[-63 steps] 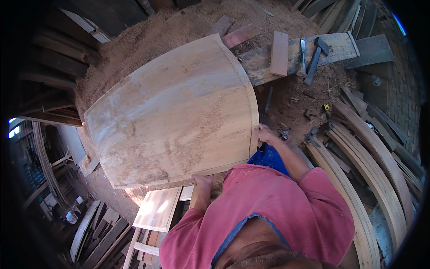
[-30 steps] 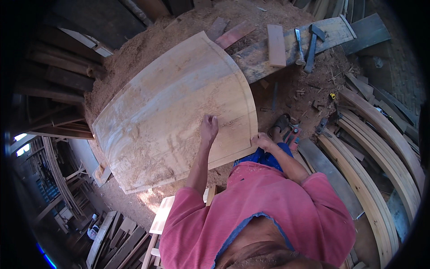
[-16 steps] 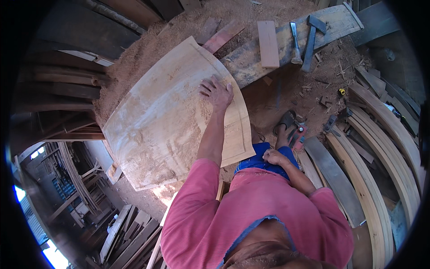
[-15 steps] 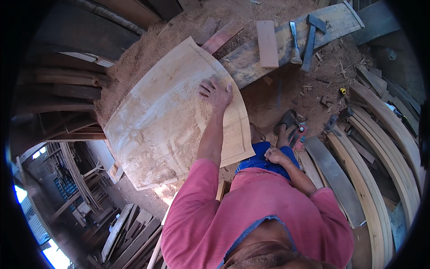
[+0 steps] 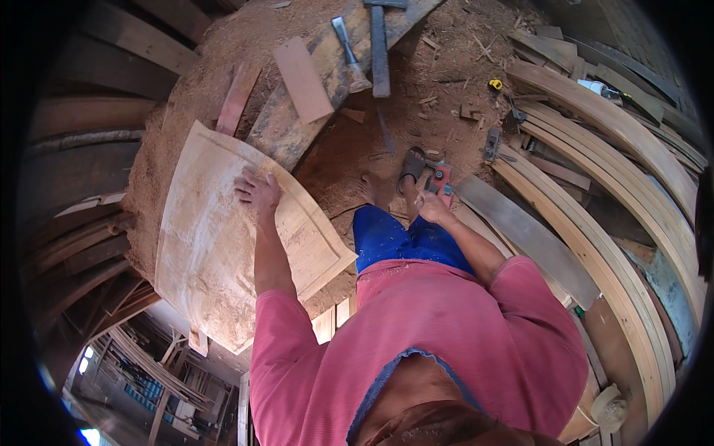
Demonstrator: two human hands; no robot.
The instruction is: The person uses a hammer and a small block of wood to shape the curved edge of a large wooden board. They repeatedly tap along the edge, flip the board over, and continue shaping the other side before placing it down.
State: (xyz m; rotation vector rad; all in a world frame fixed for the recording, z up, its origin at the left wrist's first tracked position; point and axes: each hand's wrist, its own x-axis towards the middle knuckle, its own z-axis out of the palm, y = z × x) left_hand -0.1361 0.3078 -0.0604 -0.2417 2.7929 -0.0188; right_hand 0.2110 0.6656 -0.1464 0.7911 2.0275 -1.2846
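My left hand lies on a broad, pale wooden panel to my left, fingers apart, holding nothing. The panel has curved edges, a groove along its border and sawdust over its face. My right hand is in front of my knees with its fingers curled in, at the near end of a red power tool that looks like a hand planer. What is inside those fingers, if anything, is hidden, and I cannot tell whether they touch the tool.
Beyond the panel, a worn plank bears a short board, a chisel and a hammer. Long curved timbers are stacked at right. A yellow tape measure lies on the sawdust-covered ground. Dark boards line the left.
The whole view has swung to the right, so the panel and tools appear farther left. My right hand has moved from my lap toward the red tool. My left hand stays on the panel.
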